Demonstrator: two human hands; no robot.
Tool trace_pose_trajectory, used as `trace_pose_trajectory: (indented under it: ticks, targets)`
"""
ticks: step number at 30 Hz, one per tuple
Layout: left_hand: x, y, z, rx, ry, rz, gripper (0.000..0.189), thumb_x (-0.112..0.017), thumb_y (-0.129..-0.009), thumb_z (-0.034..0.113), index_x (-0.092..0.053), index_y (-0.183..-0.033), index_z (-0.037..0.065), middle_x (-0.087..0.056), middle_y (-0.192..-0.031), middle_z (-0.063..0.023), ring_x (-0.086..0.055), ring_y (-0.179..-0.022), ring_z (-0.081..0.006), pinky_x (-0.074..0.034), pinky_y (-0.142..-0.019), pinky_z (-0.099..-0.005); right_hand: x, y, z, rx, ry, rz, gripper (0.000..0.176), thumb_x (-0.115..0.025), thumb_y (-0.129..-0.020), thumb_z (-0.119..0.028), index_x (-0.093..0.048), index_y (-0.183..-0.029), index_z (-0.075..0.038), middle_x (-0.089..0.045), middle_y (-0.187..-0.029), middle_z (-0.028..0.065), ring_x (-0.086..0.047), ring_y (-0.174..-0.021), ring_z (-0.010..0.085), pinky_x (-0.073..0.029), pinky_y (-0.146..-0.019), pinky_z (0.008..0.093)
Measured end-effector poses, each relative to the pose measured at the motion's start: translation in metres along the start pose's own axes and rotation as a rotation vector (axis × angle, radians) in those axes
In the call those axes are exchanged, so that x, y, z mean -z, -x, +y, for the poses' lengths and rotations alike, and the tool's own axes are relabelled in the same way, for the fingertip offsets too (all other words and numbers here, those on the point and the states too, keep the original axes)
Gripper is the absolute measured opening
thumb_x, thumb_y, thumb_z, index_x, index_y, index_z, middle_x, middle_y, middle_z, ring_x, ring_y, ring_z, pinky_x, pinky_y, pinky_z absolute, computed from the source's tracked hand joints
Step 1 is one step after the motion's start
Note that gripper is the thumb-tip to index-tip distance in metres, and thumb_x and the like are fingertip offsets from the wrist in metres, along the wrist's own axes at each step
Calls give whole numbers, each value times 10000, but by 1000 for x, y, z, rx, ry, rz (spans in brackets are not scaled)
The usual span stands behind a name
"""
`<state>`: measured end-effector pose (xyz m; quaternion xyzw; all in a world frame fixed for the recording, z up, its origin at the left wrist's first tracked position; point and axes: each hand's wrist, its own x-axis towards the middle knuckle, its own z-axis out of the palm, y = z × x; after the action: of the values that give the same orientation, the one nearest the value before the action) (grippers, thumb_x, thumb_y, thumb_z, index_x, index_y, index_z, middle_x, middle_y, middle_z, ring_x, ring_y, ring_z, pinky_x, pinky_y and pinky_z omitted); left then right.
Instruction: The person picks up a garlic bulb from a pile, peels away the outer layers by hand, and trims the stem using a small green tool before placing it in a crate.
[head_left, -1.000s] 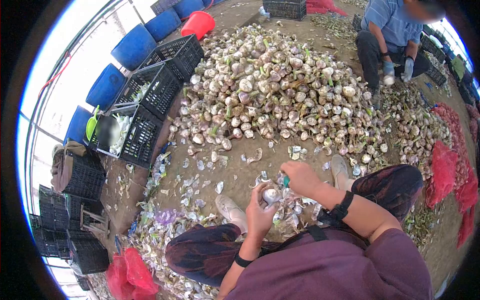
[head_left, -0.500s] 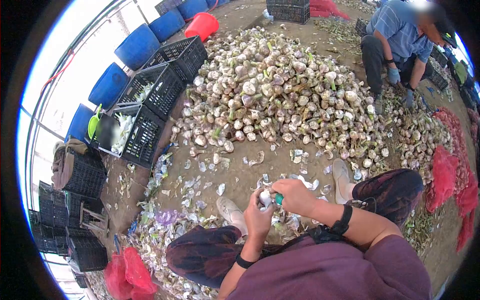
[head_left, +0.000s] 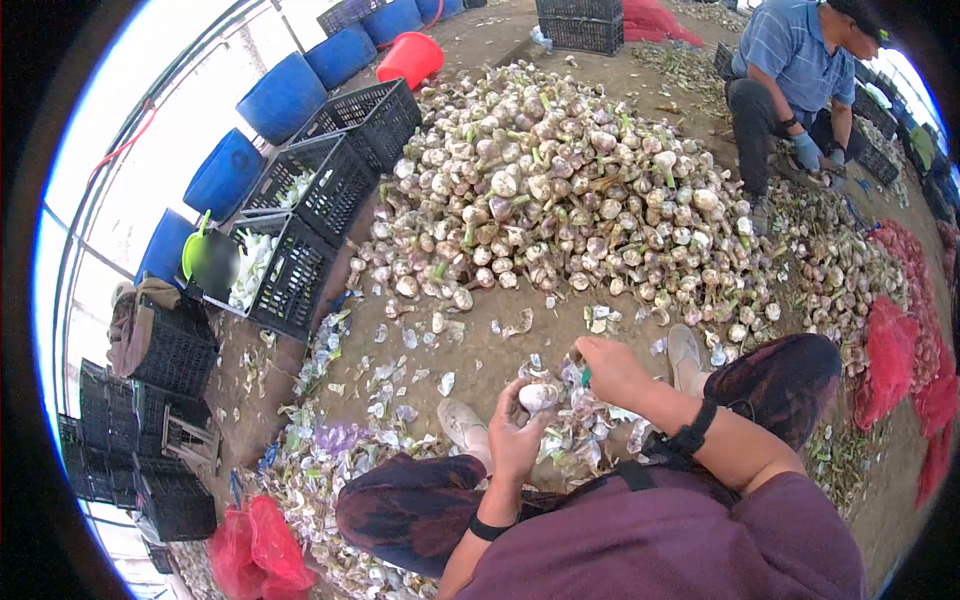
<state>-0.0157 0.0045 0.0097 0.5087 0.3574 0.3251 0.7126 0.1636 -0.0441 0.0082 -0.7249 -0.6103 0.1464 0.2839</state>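
Note:
A whitish garlic bulb (head_left: 537,397) rests in my left hand (head_left: 514,432), its fingers and thumb curled around the sides. My right hand (head_left: 612,372) is a little to the right, apart from the bulb, closed on a small green-handled tool (head_left: 586,376). Only a bit of green shows beside the fingers; the tool's working end cannot be made out. Papery garlic skins (head_left: 447,384) litter the ground beneath both hands and around my shoes. Beyond them rises a large heap of unpeeled garlic bulbs (head_left: 560,190), some with green stems.
Black crates (head_left: 295,285) line the left, two containing pale garlic pieces. Blue barrels (head_left: 283,95) and a red bucket (head_left: 411,60) stand behind. Red mesh bags (head_left: 275,545) lie at lower left and on the right. A gloved co-worker (head_left: 795,75) crouches at upper right.
My right hand has drawn away from the bulb to the right with the green-handled tool. More of the bulb shows in my left hand. The co-worker's hands have risen slightly.

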Motion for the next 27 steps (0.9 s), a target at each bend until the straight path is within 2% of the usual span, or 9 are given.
trace_pose_trajectory:
  ticks: [2, 5, 9, 15, 18, 21, 22, 25, 27]
  targets:
    - [3, 0, 0, 18, -39, 35, 440, -586, -738, -85, -464, -1156, -26, -538, -1091, -89, -527, -1029, -150, -421, -888, -263, 15, 2, -19, -16, -239, -47, 273, -506, -684, 25, -546, -949, -26, -589, -899, 154, -575, -858, 326, -468, -730, 395]
    - [5, -3, -1, 35, -131, 62, 452, -582, -732, -84, -466, -1165, -26, -541, -1080, -83, -532, -1013, -145, -425, -873, -259, 3, 6, -32, 226, -208, 108, 246, -585, -682, -23, -559, -927, -17, -584, -874, 133, -560, -842, 324, -459, -711, 387]
    - [3, -4, -3, 55, -167, 73, 458, -580, -726, -73, -482, -1172, -29, -557, -1061, -79, -541, -972, -135, -438, -841, -256, -4, 7, -39, 283, -75, 95, 207, -547, -662, -35, -548, -867, -6, -572, -838, 126, -556, -827, 282, -469, -714, 356]
    - [3, -1, 0, 62, -249, 51, 500, -610, -706, -74, -481, -1189, -45, -574, -1039, -76, -548, -935, -121, -445, -827, -255, -3, 6, -41, 330, 45, 62, 162, -531, -679, -46, -506, -835, -12, -548, -784, 119, -542, -778, 283, -463, -694, 354]
    - [1, 2, 6, 76, -172, -10, 511, -613, -699, -86, -481, -1190, -36, -568, -1059, -76, -548, -954, -130, -446, -838, -266, 2, 4, -36, 295, 55, 29, 168, -522, -689, -52, -489, -849, -14, -551, -815, 124, -543, -786, 292, -458, -706, 356]
    - [3, 7, 7, 104, -21, -87, 536, -604, -700, -99, -463, -1210, -14, -552, -1092, -77, -545, -990, -149, -442, -862, -281, 3, -4, -7, 213, 146, 112, 187, -530, -682, -53, -483, -859, -12, -551, -848, 132, -543, -801, 302, -451, -722, 371]
    - [4, 8, 6, 114, 33, -111, 547, -599, -702, -103, -453, -1220, -5, -546, -1103, -78, -543, -1003, -157, -439, -871, -285, 6, -5, -1, 131, 146, 67, 213, -542, -660, -33, -479, -861, -6, -544, -890, 156, -538, -840, 345, -442, -740, 399]
    - [6, 6, 4, 107, 47, -73, 587, -582, -705, -115, -406, -1251, 13, -525, -1135, -81, -531, -1041, -174, -428, -900, -301, 7, 2, -4, -47, -49, -28, 223, -534, -669, -27, -491, -887, -5, -556, -875, 169, -525, -877, 386, -431, -756, 420]
    - [9, 6, 3, 65, 132, -94, 563, -576, -716, -119, -394, -1234, 5, -499, -1154, -91, -505, -1064, -179, -422, -910, -310, 12, 4, -16, -38, -138, -33, 200, -533, -689, -54, -512, -886, -26, -566, -863, 176, -523, -865, 403, -428, -746, 437]
